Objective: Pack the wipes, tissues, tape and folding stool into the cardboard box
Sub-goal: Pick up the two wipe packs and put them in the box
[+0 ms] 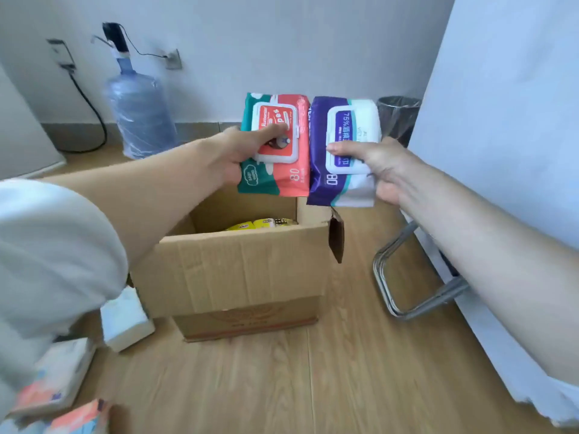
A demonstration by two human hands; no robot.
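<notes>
An open cardboard box (pixel 238 270) stands on the wooden floor, with yellow packets (pixel 260 224) visible inside. Above its far edge, my left hand (pixel 241 151) grips a red and green wipes pack (pixel 279 170). My right hand (pixel 379 167) grips a purple and white wipes pack (pixel 332 186) right beside the first; the two packs touch side by side. A white tissue pack (pixel 125 321) lies left of the box. Two colourful tissue packs (pixel 59 374) lie at the bottom left. The metal frame of the folding stool (pixel 404 292) rests on the floor to the right, partly hidden by my right arm.
A large blue water bottle (pixel 141 111) with a pump stands against the back wall, near wall sockets and a black cable (pixel 91 104). A mesh bin (pixel 398 117) sits in the back right corner. A white panel (pixel 501 151) fills the right side.
</notes>
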